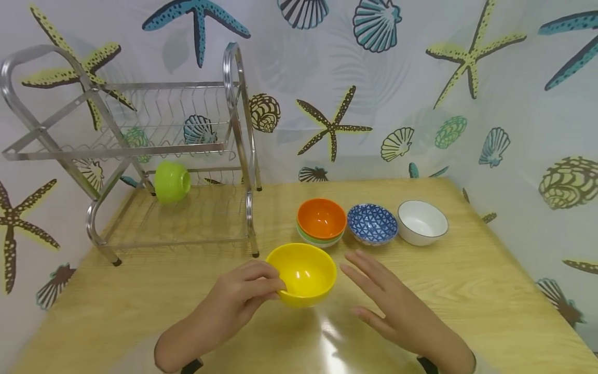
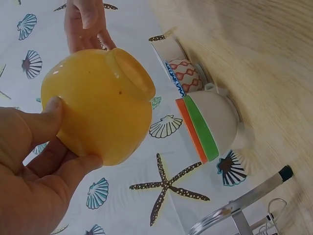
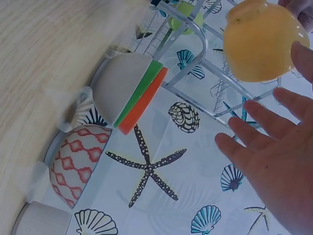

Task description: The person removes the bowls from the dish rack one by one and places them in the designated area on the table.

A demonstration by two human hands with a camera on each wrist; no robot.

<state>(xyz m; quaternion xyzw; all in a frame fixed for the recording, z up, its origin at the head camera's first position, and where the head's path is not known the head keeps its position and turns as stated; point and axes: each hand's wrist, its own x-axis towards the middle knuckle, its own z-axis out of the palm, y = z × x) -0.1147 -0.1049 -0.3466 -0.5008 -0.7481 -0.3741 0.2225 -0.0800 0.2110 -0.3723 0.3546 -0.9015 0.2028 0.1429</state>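
Note:
A yellow bowl [image 1: 303, 275] is held up over the table by my left hand [image 1: 245, 296], which pinches its left rim. In the left wrist view, the thumb and fingers grip the outer wall of the yellow bowl [image 2: 100, 107], with its foot ring facing the camera. My right hand [image 1: 390, 306] is off to the bowl's right, fingers spread and fairly straight, holding nothing. The right wrist view shows the palm of that right hand [image 3: 274, 152], with the yellow bowl [image 3: 261, 41] just beyond the fingertips.
Behind the yellow bowl stands a stack with an orange bowl [image 1: 322, 218] on top. A blue-patterned bowl [image 1: 372, 224] and a white bowl [image 1: 422, 223] line up to its right. A two-tier metal dish rack [image 1: 173, 244] stands back left, with a green bowl [image 1: 170, 183] on its lower tier.

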